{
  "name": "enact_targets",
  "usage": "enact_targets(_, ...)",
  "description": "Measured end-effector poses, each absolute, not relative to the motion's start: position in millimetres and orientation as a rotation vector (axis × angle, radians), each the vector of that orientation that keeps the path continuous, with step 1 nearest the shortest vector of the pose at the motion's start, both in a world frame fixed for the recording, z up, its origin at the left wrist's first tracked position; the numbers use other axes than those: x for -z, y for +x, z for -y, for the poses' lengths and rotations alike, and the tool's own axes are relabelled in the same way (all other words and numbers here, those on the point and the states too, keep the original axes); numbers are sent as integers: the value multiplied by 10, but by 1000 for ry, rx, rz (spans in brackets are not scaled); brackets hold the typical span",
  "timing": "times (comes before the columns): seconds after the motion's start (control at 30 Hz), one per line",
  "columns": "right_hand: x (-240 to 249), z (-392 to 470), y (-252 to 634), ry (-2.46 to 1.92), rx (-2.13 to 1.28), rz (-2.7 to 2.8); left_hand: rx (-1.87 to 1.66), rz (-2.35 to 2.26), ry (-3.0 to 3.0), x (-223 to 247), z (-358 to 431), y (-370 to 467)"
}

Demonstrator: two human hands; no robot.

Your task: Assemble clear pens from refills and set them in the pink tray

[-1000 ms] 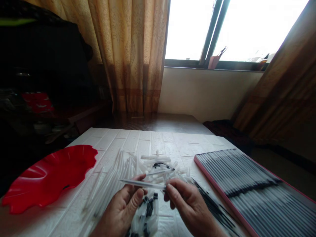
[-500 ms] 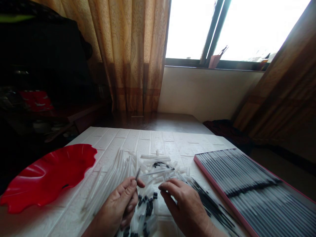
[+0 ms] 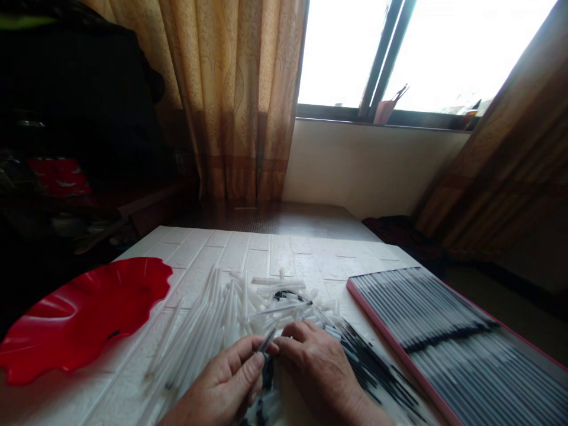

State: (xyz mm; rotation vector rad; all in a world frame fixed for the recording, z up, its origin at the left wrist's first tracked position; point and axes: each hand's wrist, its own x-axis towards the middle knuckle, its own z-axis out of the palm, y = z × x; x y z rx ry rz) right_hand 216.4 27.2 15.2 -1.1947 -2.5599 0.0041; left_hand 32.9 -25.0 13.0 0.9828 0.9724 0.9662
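Observation:
My left hand (image 3: 235,376) is closed around a thin grey pen-like piece (image 3: 267,339), whose pointed end sticks up past the thumb. Fingers bent together, my right hand (image 3: 317,367) meets the left fingertips beside that piece; anything pinched in it is hidden. Small black caps on clear pieces (image 3: 267,378) lie beneath the hands, partly covered. To the left of my left hand is a heap of long clear plastic tubes (image 3: 199,331). Thin black rods (image 3: 377,367) lie to the right of my right hand.
A pink-edged tray (image 3: 377,319) filled with rows of grey pen-like sticks lies at right. On the left stands a red wavy-rimmed dish (image 3: 89,313) with a small black piece inside. Short clear pieces (image 3: 284,287) lie beyond my hands on the white brick-patterned tabletop (image 3: 257,254).
My left hand has moved right and the right hand slightly left, so their fingertips, apart before, now come together. The grey piece has moved right with the left hand.

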Motion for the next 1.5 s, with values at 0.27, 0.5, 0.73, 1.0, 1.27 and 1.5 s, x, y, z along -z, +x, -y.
enact_targets(0.27,-177,-292,2174,-1219,-42,2564,-982,-959,1007,-91,184,328)
enact_targets(0.5,-315,-219,2269,-1188,-295,2561,-966,-977,1019,-121,198,315)
enact_targets(0.73,-250,-193,2207,-1203,-422,2730,-968,-953,969,-75,215,329)
enact_targets(1.0,-226,-171,2199,-1234,-757,2434,-945,-964,954,-140,247,331)
enact_targets(1.27,-351,-263,2317,-1163,-1440,1512,-902,-1068,1120,-195,300,305)
enact_targets(1.5,-311,-288,2325,-1038,-1545,1282,-832,-1112,1265,-300,309,322)
